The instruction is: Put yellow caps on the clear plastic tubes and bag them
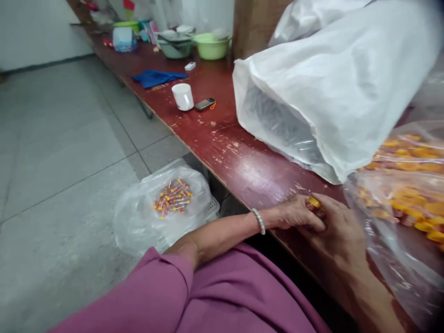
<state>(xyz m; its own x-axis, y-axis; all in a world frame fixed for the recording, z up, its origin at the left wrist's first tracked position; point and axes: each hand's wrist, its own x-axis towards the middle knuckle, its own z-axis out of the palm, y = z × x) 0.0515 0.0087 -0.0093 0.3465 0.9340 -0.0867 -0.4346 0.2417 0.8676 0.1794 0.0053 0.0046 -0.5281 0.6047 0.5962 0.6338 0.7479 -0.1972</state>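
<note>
1. I see left hand point(301, 212) fingers clamped on yellow cap point(313, 202), over table point(222, 152).
2. Right hand point(340, 231) meets left; its finger closure I cannot tell.
3. Open sack point(322, 88) lies beyond.

A single view serves here, worn on the person's head. It looks from above the purple clothing at the near edge, forward and steeply down over both forearms to the red surface point(225, 138), which slants away to the far left. The hands are close; the floor point(69, 162) fills the left. No second view shares this scene.
</note>
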